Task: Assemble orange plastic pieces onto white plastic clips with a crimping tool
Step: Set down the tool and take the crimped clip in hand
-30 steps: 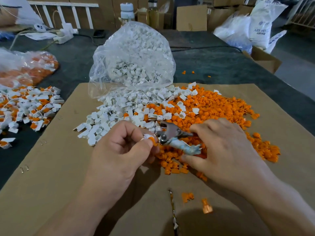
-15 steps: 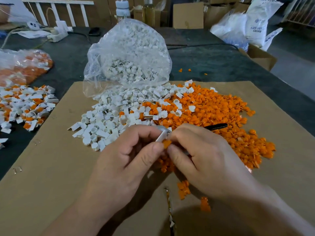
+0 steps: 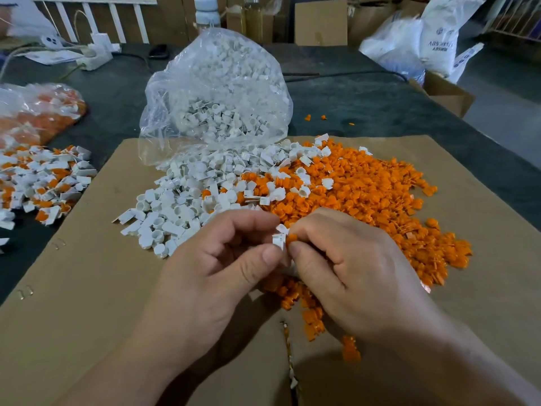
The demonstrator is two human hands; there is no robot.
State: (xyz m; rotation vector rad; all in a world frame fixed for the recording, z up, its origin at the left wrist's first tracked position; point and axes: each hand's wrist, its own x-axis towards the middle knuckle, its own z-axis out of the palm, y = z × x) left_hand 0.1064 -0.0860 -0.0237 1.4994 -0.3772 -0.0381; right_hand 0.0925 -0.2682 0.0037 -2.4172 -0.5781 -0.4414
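Observation:
My left hand (image 3: 222, 273) pinches a white clip (image 3: 278, 240) between thumb and forefinger over the near edge of the piles. My right hand (image 3: 351, 268) meets it from the right, its fingertips pinching an orange piece (image 3: 291, 238) against the clip. No crimping tool shows; a pale bit under my right thumb cannot be made out. Behind the hands lie a pile of loose white clips (image 3: 187, 206) and a wider pile of orange pieces (image 3: 366, 194), mixing where they meet.
Everything lies on a brown cardboard sheet (image 3: 87, 288) on a dark table. A clear bag of white clips (image 3: 222, 92) stands behind the piles. Joined white-and-orange parts (image 3: 44, 183) and a bag of orange parts (image 3: 38, 112) lie left. A cardboard box (image 3: 448, 95) sits far right.
A second ago my right hand held the metal crimping tool at the clip. The tool has since gone out of sight, and my right fingertips have closed in on the clip.

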